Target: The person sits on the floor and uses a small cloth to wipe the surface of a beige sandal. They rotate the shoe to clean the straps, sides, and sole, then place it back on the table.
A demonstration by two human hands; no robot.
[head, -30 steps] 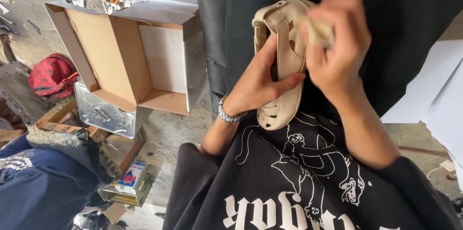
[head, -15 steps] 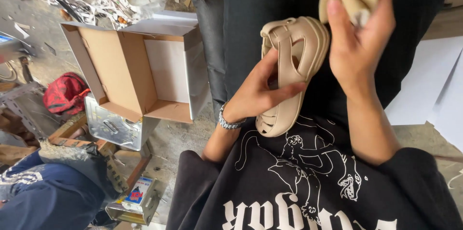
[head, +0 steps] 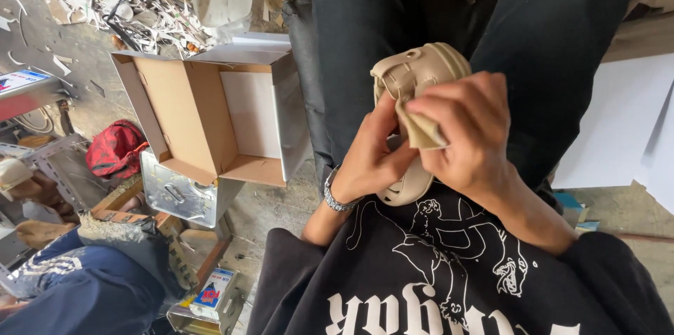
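Head view: the left hand [head: 368,159] grips a beige strappy sandal [head: 414,79] over the lap, its fingers wrapped round the sole. The right hand [head: 467,135] pinches a small tan cloth [head: 423,131] against the straps. An open cardboard box [head: 210,114] stands on the floor nearby.

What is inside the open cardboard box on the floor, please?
The cardboard box looks empty: only bare brown walls and a pale inner panel show. Its near wall hides a strip of the bottom, so something small there cannot be ruled out.
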